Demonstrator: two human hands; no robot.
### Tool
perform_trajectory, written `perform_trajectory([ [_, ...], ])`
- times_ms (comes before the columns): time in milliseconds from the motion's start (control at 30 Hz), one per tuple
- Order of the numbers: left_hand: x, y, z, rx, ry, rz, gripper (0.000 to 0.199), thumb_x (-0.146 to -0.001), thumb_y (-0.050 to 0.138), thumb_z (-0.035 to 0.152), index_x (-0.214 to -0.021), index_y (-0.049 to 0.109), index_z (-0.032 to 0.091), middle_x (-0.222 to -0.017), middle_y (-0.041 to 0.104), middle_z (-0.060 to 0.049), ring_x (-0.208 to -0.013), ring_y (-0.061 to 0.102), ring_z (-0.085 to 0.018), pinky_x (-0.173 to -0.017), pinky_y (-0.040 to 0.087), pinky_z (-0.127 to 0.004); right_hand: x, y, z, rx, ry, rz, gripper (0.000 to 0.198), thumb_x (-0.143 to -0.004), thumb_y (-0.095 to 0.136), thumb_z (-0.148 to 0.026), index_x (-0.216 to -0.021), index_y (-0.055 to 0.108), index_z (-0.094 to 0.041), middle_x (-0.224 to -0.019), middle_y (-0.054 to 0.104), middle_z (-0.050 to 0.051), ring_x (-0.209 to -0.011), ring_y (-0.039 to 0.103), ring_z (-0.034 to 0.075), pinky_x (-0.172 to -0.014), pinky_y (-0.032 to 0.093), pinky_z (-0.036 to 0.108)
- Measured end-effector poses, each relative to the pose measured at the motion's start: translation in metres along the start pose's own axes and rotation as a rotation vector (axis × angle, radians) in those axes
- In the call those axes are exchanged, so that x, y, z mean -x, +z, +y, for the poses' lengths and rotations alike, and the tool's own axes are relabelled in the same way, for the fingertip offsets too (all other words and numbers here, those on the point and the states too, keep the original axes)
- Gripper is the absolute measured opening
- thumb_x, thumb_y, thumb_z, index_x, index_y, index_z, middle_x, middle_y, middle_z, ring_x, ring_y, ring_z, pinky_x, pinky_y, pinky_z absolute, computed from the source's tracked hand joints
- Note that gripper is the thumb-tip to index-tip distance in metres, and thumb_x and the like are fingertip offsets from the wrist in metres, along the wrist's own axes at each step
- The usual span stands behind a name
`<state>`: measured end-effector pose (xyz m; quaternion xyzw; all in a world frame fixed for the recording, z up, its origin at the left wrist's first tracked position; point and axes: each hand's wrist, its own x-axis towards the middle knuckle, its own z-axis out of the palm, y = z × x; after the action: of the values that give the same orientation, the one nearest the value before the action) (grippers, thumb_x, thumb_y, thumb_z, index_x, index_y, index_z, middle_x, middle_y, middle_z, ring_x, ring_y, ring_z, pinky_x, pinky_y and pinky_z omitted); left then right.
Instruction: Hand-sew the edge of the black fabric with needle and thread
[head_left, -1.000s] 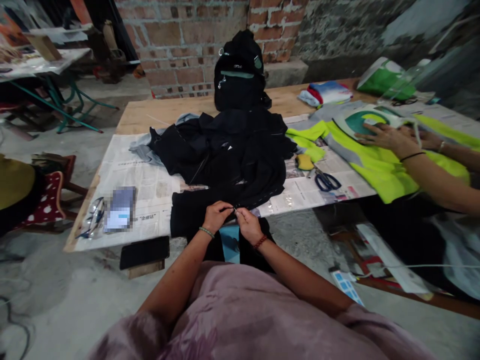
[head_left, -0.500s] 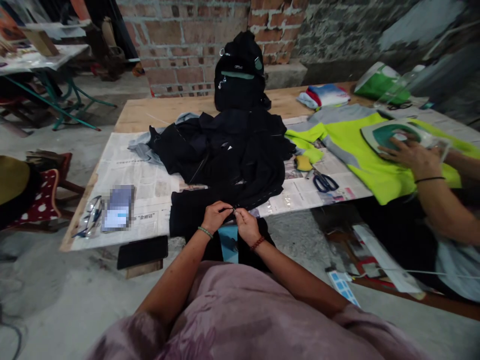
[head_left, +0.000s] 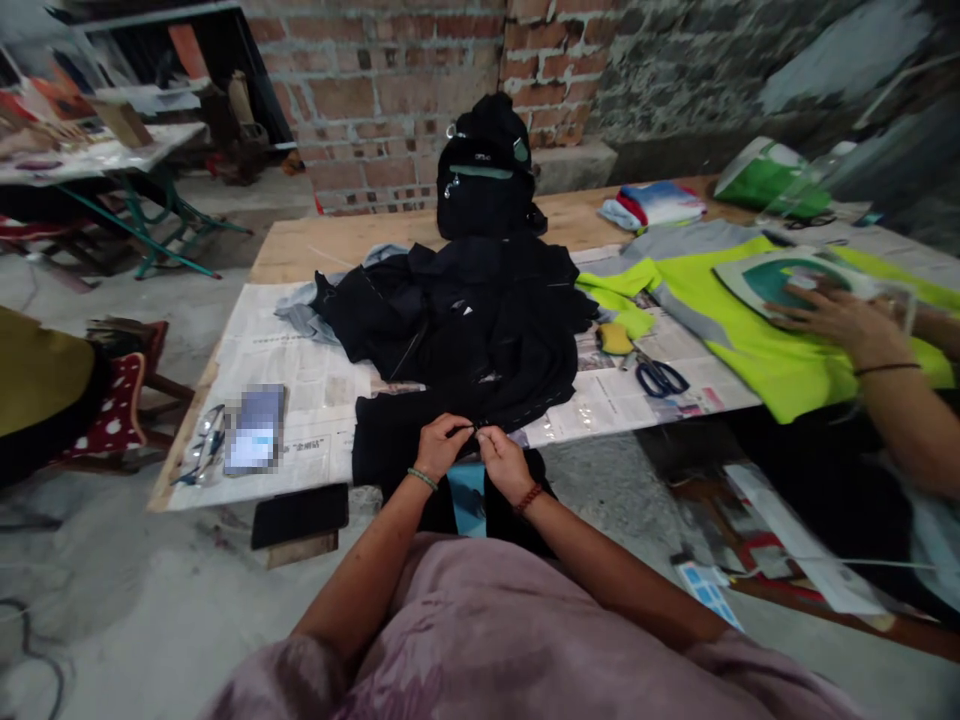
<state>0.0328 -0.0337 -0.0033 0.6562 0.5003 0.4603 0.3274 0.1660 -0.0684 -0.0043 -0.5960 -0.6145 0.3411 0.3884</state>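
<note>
Our left hand [head_left: 441, 445] and right hand [head_left: 501, 462] pinch the black cloth [head_left: 457, 330] in a narrow grip at its edge. It seems soft and light, so we hold it near the seam.

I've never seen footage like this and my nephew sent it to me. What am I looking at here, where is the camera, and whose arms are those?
The camera sits on a person's head and looks forward and down, so the two bare arms coming up from the bottom are that person's own. Their left hand and right hand meet at the near edge of a wooden table, both pinching the hem of a black garment piled on spread newspaper. What sits between the fingertips is too small to tell. Behind the pile stands a black backpack. To the right lie blue-handled scissors and a neon yellow vest. There a second person's hand rests on an iron on that vest. At the left lie glasses and a dark phone.
</note>
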Motion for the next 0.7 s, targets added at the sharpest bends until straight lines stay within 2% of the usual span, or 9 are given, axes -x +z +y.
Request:
perform_trajectory([
  [133,0.001,-0.002,0.0,-0.032,-0.003,0.021,0.006,-0.071,0.063,0.019,-0.074,0.068,0.019,-0.072,0.066,-0.001,-0.068,0.06,-0.012,-0.063,0.049,-0.023,-0.001,-0.006,-0.001,0.027,0.0,-0.081,0.023,-0.084,0.036,-0.033,-0.083,0.056,-0.022,-0.054,0.052,-0.002,-0.05,0.05,0.014,-0.051,0.037,0.023],
  [300,0.001,-0.003,-0.002,-0.027,0.026,-0.007,0.01,-0.072,0.063,0.02,-0.079,0.069,0.019,-0.075,0.067,-0.003,-0.071,0.061,-0.013,-0.065,0.05,-0.025,-0.003,-0.012,-0.001,0.089,-0.066,-0.071,0.023,-0.085,0.035,-0.031,-0.081,0.056,-0.023,-0.056,0.054,-0.001,-0.053,0.052,0.015,-0.052,0.036,0.024],
  [433,0.001,-0.003,-0.001,-0.01,0.037,-0.009,0.009,-0.072,0.062,0.021,-0.078,0.069,0.019,-0.074,0.066,-0.003,-0.071,0.061,-0.013,-0.065,0.05,-0.025,-0.007,-0.013,-0.006,0.108,-0.108,-0.045,0.023,-0.083,0.036,-0.028,-0.076,0.057,-0.021,-0.064,0.057,0.002,-0.062,0.054,0.014,-0.058,0.038,0.024],
  [533,0.0,-0.005,0.001,0.002,0.021,0.003,0.008,-0.072,0.062,0.021,-0.076,0.069,0.019,-0.074,0.065,-0.002,-0.07,0.06,-0.012,-0.065,0.05,-0.024,-0.009,-0.01,-0.008,0.065,-0.121,-0.014,0.023,-0.082,0.038,-0.028,-0.071,0.056,-0.019,-0.068,0.058,0.003,-0.066,0.053,0.014,-0.063,0.039,0.024],
  [700,-0.002,-0.006,0.003,-0.006,0.023,-0.001,0.008,-0.073,0.061,0.021,-0.075,0.068,0.02,-0.074,0.065,-0.002,-0.07,0.06,-0.011,-0.065,0.049,-0.023,-0.01,-0.004,-0.007,-0.035,-0.079,-0.027,0.023,-0.083,0.037,-0.03,-0.072,0.055,-0.019,-0.058,0.052,-0.001,-0.057,0.049,0.012,-0.055,0.036,0.022],
])
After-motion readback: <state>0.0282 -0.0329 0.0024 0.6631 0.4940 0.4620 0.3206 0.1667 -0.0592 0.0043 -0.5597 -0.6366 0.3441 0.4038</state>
